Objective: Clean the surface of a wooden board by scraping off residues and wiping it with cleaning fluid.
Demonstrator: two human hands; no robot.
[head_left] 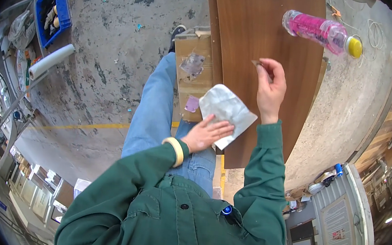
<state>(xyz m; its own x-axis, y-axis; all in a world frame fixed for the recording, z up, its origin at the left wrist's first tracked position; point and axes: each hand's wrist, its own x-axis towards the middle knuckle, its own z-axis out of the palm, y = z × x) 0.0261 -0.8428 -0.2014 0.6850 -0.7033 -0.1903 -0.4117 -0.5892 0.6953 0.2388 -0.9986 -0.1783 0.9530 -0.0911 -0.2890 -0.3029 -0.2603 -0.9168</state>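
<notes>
A crumpled whitish sheet (229,108), cloth or paper, lies over the left edge of a brown wood-grain board (255,27). My left hand (208,133) rests on the sheet with its fingers stretched out flat. Above the board, my right hand (272,85) is closed in a pinch, with a small thin dark piece (256,62) between thumb and fingertips. That piece is too small to name. Farther off is a clear plastic bottle (315,32) with pink on it and a yellow cap. Its cap end reaches past the board's right edge in this view.
Left of the board, a worn wooden support (193,86) carries scraps of clear film and a purple patch (192,104). A blue crate (54,12) and a white roll (52,61) are at the far left. Loose pale cord (374,34) lies on the floor at right.
</notes>
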